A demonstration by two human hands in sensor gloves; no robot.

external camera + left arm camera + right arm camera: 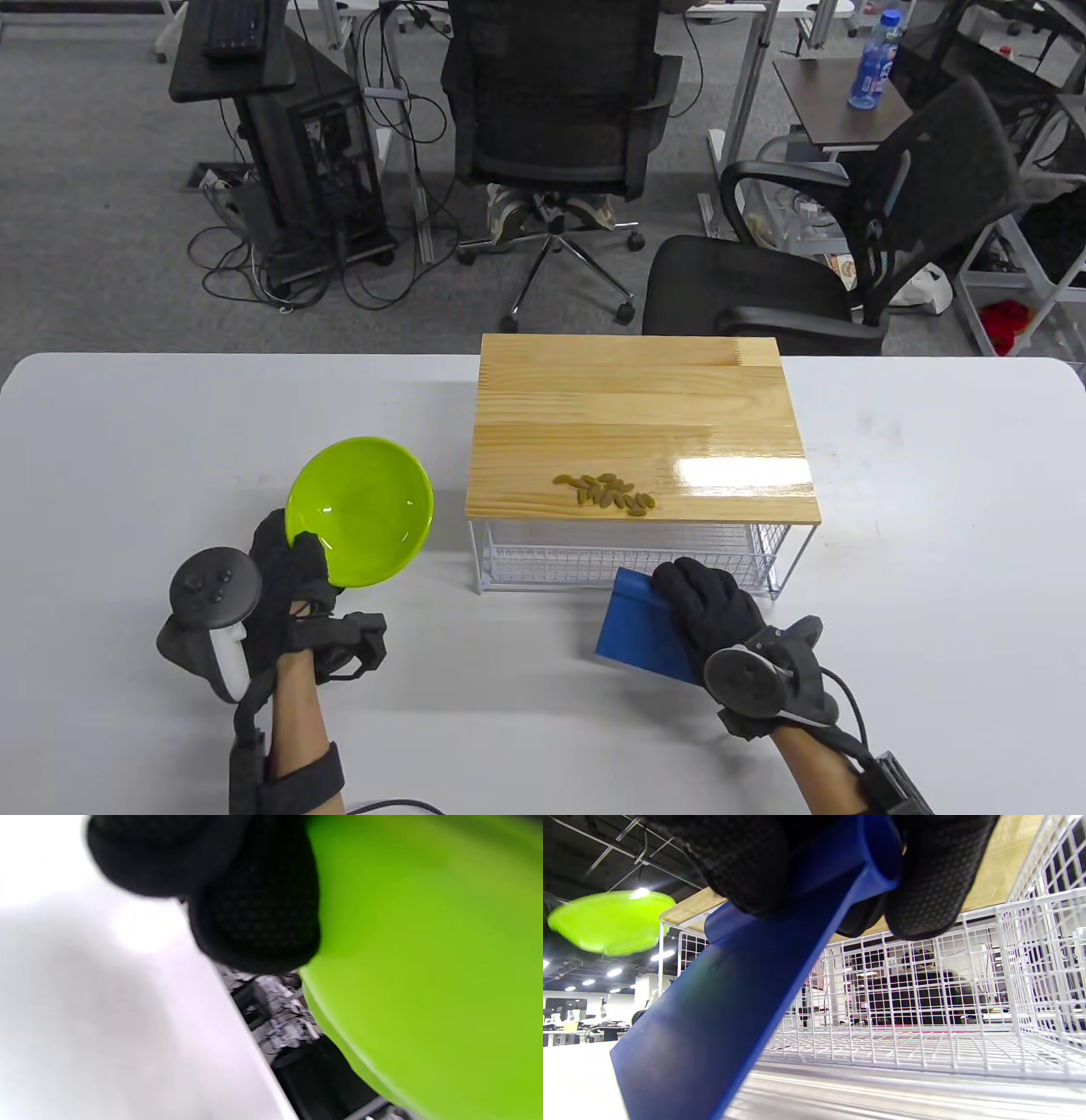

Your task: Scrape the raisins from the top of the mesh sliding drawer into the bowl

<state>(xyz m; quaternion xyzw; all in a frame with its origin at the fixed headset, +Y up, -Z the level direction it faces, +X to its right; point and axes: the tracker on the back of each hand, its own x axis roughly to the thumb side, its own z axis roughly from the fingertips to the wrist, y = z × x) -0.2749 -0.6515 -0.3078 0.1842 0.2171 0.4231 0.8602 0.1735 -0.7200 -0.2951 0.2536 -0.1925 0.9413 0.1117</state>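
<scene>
A white mesh sliding drawer with a wooden top stands mid-table. A small heap of raisins lies near the top's front edge. My left hand grips the rim of a lime-green bowl, tilted and lifted left of the drawer; the bowl fills the left wrist view beside a gloved finger. My right hand grips a blue scraper just in front of the drawer. In the right wrist view the scraper slants down before the mesh, and the bowl shows at left.
The white table spreads to both sides of the drawer. Beyond its far edge stand office chairs, a computer cart and cables on the floor.
</scene>
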